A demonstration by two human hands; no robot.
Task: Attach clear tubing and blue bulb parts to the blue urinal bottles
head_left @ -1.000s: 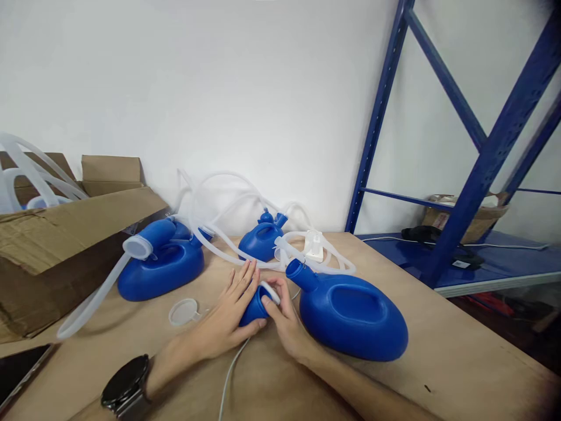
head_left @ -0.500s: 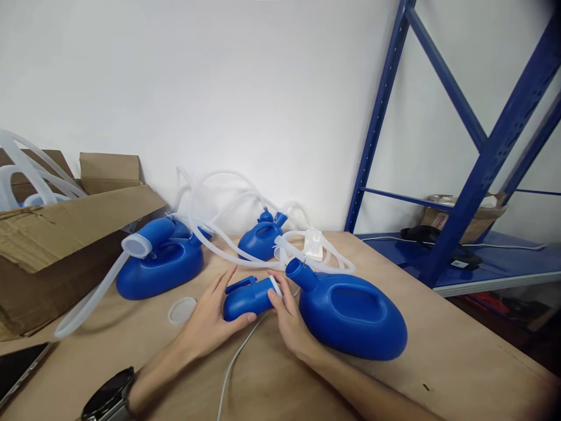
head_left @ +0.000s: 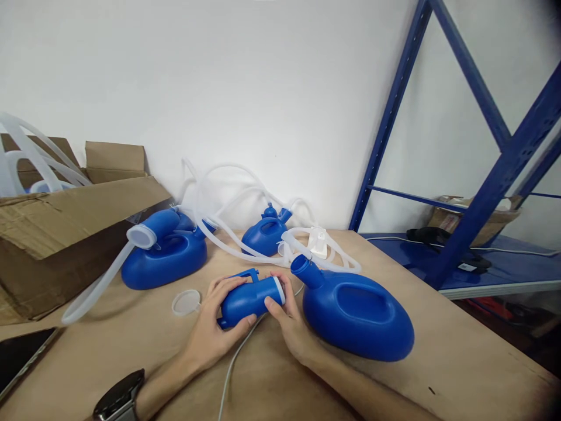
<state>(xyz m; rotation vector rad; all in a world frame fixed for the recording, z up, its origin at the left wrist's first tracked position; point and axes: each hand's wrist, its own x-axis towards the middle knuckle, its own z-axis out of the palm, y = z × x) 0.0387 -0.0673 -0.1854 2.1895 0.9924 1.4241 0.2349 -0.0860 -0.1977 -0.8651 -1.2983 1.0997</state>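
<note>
A small blue container [head_left: 249, 299] with a handle and a white rim lies between my hands. My left hand [head_left: 214, 327] wraps round its left end, thumb in front and fingers over the top. My right hand [head_left: 291, 324] grips the white-rimmed end, thumb on the front. Just right of it rests a large blue bottle [head_left: 359, 316] with an open neck. A round translucent lid [head_left: 186, 302] lies left of my left hand. Farther back are a blue bottle [head_left: 164, 260] at left and another blue bottle [head_left: 265, 235] near the wall.
An open cardboard box [head_left: 79, 234] with clear tubes stands at left. Coiled translucent tubing [head_left: 245, 257] runs along the back. A white cable [head_left: 236, 356] crosses the table [head_left: 438, 351]. A dark-screened device [head_left: 21, 356] lies at left; a blue shelf rack [head_left: 394, 105] stands at right.
My left fingers have closed over the top of the small container, which has turned slightly so its handle and left end show differently. The whole view has shifted a little.
</note>
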